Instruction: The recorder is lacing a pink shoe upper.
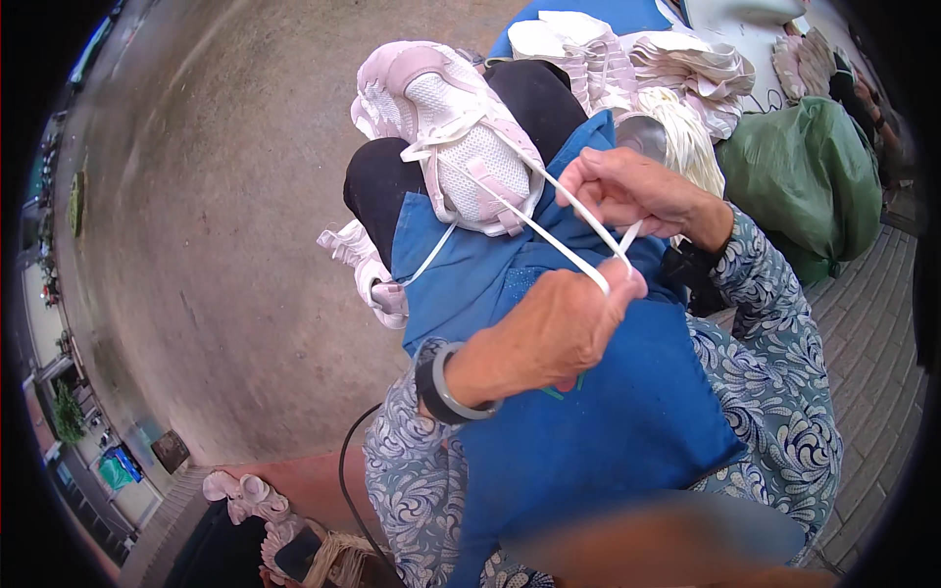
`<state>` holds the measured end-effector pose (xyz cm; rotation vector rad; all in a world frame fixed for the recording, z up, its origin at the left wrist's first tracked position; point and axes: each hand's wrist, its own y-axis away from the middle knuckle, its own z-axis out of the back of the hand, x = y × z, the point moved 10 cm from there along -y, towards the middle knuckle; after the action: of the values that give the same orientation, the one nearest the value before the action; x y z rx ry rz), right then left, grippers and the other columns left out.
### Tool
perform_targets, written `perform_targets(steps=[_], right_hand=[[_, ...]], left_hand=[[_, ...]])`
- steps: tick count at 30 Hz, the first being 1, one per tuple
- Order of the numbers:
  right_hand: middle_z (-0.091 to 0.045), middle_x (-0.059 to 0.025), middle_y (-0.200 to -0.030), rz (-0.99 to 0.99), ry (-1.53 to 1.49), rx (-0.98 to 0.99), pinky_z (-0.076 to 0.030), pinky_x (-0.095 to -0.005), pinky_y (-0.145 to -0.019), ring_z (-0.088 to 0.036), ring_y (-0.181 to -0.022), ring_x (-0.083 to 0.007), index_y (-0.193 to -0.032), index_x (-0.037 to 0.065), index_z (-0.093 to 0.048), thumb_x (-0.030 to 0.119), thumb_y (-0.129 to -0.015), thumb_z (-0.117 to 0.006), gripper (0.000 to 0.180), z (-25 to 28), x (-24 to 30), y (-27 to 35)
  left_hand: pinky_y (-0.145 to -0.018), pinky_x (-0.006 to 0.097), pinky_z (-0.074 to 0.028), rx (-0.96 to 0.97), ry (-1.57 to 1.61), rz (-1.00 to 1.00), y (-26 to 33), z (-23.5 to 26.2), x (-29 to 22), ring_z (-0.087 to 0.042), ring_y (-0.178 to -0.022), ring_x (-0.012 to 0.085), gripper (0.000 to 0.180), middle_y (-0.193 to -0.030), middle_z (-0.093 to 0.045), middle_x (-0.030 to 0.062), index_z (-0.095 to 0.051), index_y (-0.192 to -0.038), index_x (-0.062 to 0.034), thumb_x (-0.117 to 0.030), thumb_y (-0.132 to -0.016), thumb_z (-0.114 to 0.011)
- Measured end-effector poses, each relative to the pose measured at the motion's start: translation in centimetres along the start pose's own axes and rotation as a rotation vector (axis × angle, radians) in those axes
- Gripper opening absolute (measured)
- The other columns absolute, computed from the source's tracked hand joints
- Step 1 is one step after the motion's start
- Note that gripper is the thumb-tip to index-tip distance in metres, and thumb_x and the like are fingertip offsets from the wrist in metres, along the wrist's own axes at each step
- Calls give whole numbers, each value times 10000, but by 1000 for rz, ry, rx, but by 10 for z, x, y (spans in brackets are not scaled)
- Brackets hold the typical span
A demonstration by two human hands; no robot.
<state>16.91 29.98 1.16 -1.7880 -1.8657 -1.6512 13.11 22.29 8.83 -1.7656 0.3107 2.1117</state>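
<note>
Left hand: the left hand (pixel 549 333) is closed into a fist around one white lace (pixel 549 240), the lace end pinched at the thumb side, low and toward the person's body.
Right hand: the right hand (pixel 632 191) is closed on the second lace strand (pixel 578 208), fingers curled, held higher and further out than the left hand.
Hands to each other: near, almost touching, with the two strands crossing between them.
Lace axis: both strands run taut from the hands up and to the left, ending at the eyelets of the shoe.
Shoe: a pale pink and white sports shoe (pixel 456 137) rests on the person's knee, above and left of both hands, toe pointing away, tongue and lacing facing the hands.
Nearer hand: the right hand looks closer to the shoe's lacing; the left sits further back along the strand.
Lap: a blue apron (pixel 588 421) covers the lap under both hands.
Beside the knee: another pale shoe (pixel 368 269) hangs lower left, a loose lace trailing to it.
Beyond: a stack of white shoe parts (pixel 676 69) and a green sack (pixel 809 176) lie behind the right hand.
</note>
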Motion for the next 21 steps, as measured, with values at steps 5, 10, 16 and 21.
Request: perform_targets(steps=[5, 10, 16, 21], right_hand=[[-577, -1, -704, 5, -253, 212, -237, -159, -349, -340, -447, 6, -1216, -23, -535, 238, -1012, -478, 336, -73, -3, -36], [-473, 45, -548, 71, 165, 337, -271, -190, -391, -364, -431, -9, -1070, -12, -650, 259, -988, -529, 308, -36, 12, -2], [-504, 28, -568, -29, 460, 567, -389, -233, -534, -491, -535, -72, -1079, -1, -662, 246, -1011, -487, 310, -67, -2, 5], [-578, -84, -663, 432, 957, 585, -469, -349, -597, -588, -594, -225, -1082, 26, -609, 270, -1020, -433, 307, -117, -2, -16]], left_hand=[[-569, 448, -485, 111, -90, -51, -17, -40, -11, -639, -675, 385, 212, -774, -642, 219, -544, -1036, 38, -154, -970, -485], [-631, 372, -515, 495, 69, 271, 7, -23, 9, -658, -716, 324, 281, -802, -633, 212, -558, -1062, 53, -204, -948, -542], [-791, 348, -530, -256, 585, 487, 50, 64, 98, -655, -884, 233, 400, -1001, -650, 157, -574, -1083, 37, -324, -1022, -414], [-792, 330, -555, -548, 1085, 500, 32, 72, 108, -665, -886, 228, 484, -1027, -636, 207, -458, -1207, 89, -358, -1025, -416]])
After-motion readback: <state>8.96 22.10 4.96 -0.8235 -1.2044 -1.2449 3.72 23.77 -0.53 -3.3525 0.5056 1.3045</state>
